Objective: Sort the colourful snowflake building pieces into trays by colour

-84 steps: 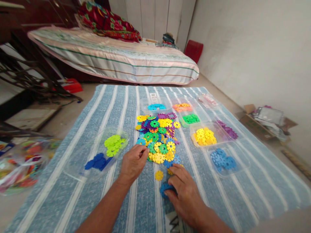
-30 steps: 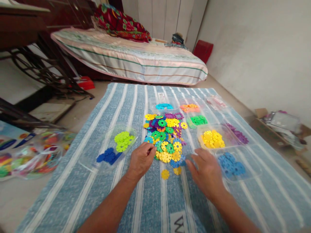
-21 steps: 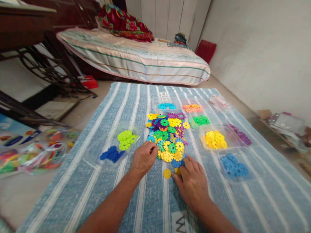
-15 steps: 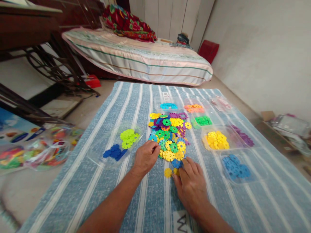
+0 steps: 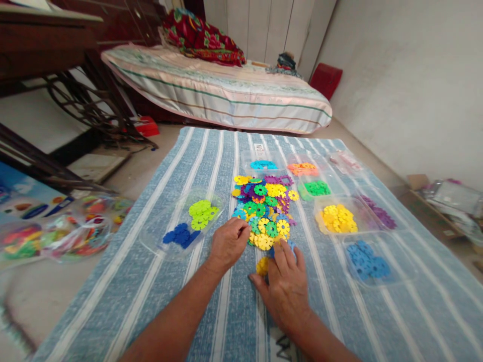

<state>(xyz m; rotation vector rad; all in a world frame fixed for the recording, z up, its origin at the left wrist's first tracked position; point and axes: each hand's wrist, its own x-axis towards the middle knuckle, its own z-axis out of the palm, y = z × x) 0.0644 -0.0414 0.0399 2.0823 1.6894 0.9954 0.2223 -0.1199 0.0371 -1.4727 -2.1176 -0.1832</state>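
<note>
My left hand is closed at the near left edge of a heap of notched plastic discs; what its curled fingers hold, if anything, is hidden. Just to the right, my right hand reaches low over the cloth with thumb and fingers apart. A yellow disc lies in the gap between thumb and forefinger, partly covered. Blue discs show at the fingertips. The heap mixes yellow, green, purple, blue and orange pieces.
Left stands a clear tray with lime and dark blue discs. Several trays on the right hold yellow discs, blue discs, purple discs, green discs and others. A striped cloth covers the table; beyond stands a bed.
My right hand has shifted left and spread its thumb around the yellow disc, covering another yellow one beside it. My left hand has stayed nearly still.
</note>
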